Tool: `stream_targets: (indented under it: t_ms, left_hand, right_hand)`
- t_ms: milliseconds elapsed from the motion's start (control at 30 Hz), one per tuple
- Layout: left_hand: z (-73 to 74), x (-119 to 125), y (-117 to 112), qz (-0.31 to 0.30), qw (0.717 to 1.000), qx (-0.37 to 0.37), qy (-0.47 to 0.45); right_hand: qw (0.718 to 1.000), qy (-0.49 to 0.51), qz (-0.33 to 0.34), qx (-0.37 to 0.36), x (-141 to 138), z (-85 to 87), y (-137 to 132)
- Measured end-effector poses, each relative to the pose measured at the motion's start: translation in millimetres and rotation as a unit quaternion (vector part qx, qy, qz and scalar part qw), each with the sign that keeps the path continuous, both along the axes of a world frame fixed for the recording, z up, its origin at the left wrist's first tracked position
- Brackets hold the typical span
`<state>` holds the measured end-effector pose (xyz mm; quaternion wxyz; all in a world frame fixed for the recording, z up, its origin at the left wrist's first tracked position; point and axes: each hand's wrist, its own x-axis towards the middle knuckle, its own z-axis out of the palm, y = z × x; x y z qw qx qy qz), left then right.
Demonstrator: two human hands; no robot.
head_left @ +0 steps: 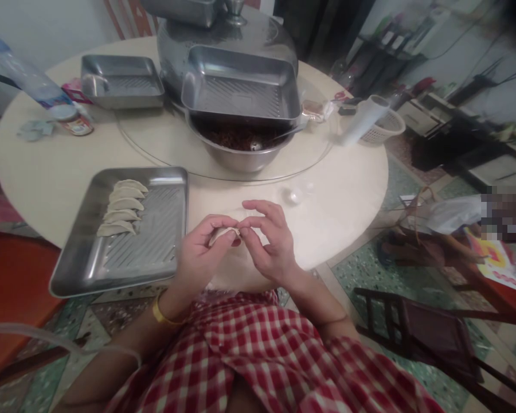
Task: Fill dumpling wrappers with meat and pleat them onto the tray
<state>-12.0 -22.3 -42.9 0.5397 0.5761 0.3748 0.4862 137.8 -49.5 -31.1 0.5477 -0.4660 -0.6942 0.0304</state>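
Close to my body at the table's front edge, both hands meet on one dumpling (223,231). My left hand (202,249) is closed around its left part, the thumb pressed on the dough. The thumb and index finger of my right hand (269,241) pinch the wrapper's right end, while its other fingers are spread. Fingers hide much of the dumpling. Left of my hands, several folded dumplings (124,204) lie in a column in a metal tray (155,252). Farther back stands a steel bowl (241,160) with dark filling (227,139) and a spoon (255,146).
A deep metal pan (241,94) rests over the bowl's back, before a large lidded pot (172,49). Another pan (122,83), a plastic bottle (34,80) and a jar (75,121) stand left. A white lump (292,196) lies right. Another person (438,252) is at far right.
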Motion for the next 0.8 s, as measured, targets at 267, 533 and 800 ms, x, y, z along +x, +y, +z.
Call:
stream_targets:
  t_ms: [267, 533, 800]
  left_hand:
    - [0.7, 2, 0, 0.001, 1.0, -0.003, -0.001]
    - [-3.0, 4, 3, -0.007, 0.997, -0.057, -0.054]
    - [-2.5, 6, -1, -0.006, 0.997, -0.049, -0.058]
  right_hand:
    - [1.0, 0.018, 0.017, -0.011, -3, -1.5, -3]
    - [0.999, 0.006, -0.011, 0.034, -2, -12.8, -3]
    - [0.998, 0.036, -0.054, 0.01, -9, -21.8, -2]
